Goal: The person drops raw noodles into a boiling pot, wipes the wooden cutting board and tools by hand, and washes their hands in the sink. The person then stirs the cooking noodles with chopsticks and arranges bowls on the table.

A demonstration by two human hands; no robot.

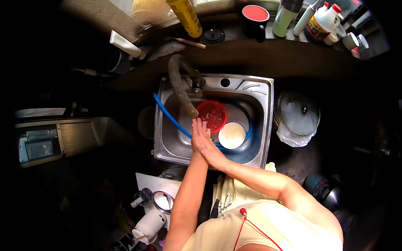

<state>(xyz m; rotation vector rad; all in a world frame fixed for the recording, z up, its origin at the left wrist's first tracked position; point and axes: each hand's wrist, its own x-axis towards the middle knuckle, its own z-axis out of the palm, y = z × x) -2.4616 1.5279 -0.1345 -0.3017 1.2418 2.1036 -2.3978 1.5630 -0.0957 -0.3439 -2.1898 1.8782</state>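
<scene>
Both of my hands are pressed palm to palm over the front left part of the metal sink (171,146), just below the mouth of the curved faucet (180,88). My left hand (198,136) is on the left side and my right hand (212,151) lies across it, though which arm is which is hard to tell where they meet. Fingers point up toward the spout and look extended. Beyond them sits a red basin (212,115) with small pale bits in it. A white bowl (232,135) rests against its right side. No object shows between the palms.
A blue hose (169,117) crosses the sink's left rim and curls inside. Right of the sink stands a lidded pot (298,111). Behind, a ledge holds a yellow tube (186,19), a dark mug (254,25) and bottles (320,25). A white kettle (149,226) stands lower left.
</scene>
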